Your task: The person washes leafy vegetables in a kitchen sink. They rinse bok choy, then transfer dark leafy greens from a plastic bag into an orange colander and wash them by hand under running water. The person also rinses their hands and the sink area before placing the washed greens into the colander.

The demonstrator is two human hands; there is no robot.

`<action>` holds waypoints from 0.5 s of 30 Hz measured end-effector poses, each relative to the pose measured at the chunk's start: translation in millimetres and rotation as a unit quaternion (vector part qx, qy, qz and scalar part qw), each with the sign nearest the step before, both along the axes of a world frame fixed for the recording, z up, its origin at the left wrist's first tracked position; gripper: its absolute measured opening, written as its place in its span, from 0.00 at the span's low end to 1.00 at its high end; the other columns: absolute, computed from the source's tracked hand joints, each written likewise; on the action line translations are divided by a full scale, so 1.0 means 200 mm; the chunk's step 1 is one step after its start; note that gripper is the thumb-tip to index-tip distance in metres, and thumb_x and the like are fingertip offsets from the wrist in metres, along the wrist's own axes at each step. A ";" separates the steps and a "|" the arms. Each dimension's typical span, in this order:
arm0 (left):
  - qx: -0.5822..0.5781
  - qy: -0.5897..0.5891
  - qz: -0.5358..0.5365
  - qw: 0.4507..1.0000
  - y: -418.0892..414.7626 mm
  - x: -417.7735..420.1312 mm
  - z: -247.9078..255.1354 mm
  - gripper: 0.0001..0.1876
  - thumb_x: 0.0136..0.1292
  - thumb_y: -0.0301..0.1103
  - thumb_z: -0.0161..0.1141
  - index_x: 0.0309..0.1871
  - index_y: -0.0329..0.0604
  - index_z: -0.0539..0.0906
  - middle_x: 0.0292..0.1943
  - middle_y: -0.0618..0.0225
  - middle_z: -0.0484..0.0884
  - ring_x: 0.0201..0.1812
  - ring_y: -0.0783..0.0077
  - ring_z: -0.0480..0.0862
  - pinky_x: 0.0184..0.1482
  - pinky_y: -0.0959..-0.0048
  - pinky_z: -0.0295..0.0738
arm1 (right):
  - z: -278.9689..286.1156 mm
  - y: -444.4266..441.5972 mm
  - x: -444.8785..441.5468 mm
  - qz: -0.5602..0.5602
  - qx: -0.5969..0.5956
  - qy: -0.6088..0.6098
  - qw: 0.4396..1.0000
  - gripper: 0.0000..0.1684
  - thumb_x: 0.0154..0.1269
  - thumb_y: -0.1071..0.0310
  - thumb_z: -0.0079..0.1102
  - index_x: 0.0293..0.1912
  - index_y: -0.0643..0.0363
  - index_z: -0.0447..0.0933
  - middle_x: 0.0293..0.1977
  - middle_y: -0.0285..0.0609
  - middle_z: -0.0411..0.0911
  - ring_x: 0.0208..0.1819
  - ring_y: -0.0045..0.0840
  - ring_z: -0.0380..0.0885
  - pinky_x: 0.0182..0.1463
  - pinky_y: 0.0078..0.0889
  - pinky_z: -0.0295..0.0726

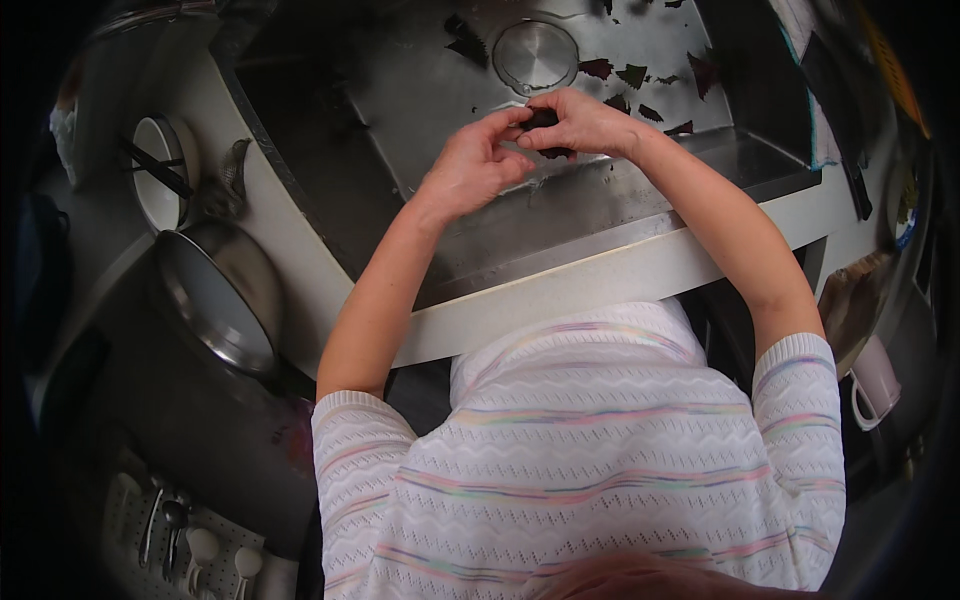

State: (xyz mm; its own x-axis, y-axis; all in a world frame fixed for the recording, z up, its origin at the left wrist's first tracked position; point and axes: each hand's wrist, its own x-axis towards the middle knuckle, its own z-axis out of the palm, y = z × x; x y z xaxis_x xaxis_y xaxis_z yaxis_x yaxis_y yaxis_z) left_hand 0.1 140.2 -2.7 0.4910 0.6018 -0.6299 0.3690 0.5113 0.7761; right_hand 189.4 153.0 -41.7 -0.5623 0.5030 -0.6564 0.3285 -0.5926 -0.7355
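Observation:
Both hands are over a stainless steel sink (450,259), just below its round drain cover (535,58). My right hand (577,124) grips a dark, wet leafy bundle (551,120) between thumb and fingers. My left hand (480,161) has its fingertips up against the left side of that bundle; whether they pinch it is hard to tell. Torn dark purple-green leaf pieces with jagged edges lie scattered on the sink floor, among them a greenish one (632,75), a reddish one (702,76) and a larger dark one (466,41).
Left of the sink stand a bowl (156,176) with black utensils across it and a large metal pan (225,300). Spoons (175,517) lie on a perforated rack at lower left. A knife (840,127) and cloth (823,135) are at the right rim; a pink mug (876,382) stands lower right.

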 end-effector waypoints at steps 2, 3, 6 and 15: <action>0.105 0.164 -0.082 0.977 0.10 -0.10 0.01 0.20 0.54 0.22 0.55 0.52 0.40 0.78 0.43 0.64 0.79 0.36 0.77 0.81 0.41 0.76 0.76 | -0.02 0.02 0.02 0.011 0.013 -0.023 1.000 0.16 0.55 0.60 0.62 0.41 0.59 0.77 0.27 0.32 0.75 0.28 0.15 0.72 0.24 0.21 0.71; 0.253 0.267 -0.107 0.924 0.13 -0.17 -0.03 0.19 0.51 0.23 0.56 0.49 0.43 0.80 0.43 0.60 0.80 0.35 0.70 0.82 0.41 0.72 0.76 | -0.03 0.03 0.02 0.019 0.019 -0.033 0.999 0.14 0.56 0.61 0.61 0.39 0.59 0.78 0.26 0.33 0.75 0.28 0.16 0.72 0.24 0.21 0.71; 0.332 0.508 -0.218 0.764 0.25 -0.38 -0.13 0.21 0.51 0.21 0.51 0.50 0.45 0.78 0.51 0.52 0.74 0.46 0.52 0.79 0.46 0.60 0.76 | -0.05 0.03 0.04 0.017 0.026 -0.044 0.999 0.10 0.59 0.62 0.59 0.36 0.57 0.77 0.22 0.28 0.73 0.22 0.10 0.68 0.22 0.17 0.68; 0.254 0.371 -0.201 0.870 0.47 -0.37 -0.17 0.18 0.50 0.30 0.62 0.47 0.40 0.80 0.42 0.50 0.81 0.46 0.54 0.81 0.47 0.64 0.76 | -0.08 0.05 0.07 0.001 -0.007 -0.045 0.999 0.12 0.54 0.60 0.63 0.35 0.58 0.78 0.25 0.32 0.75 0.26 0.16 0.72 0.22 0.21 0.71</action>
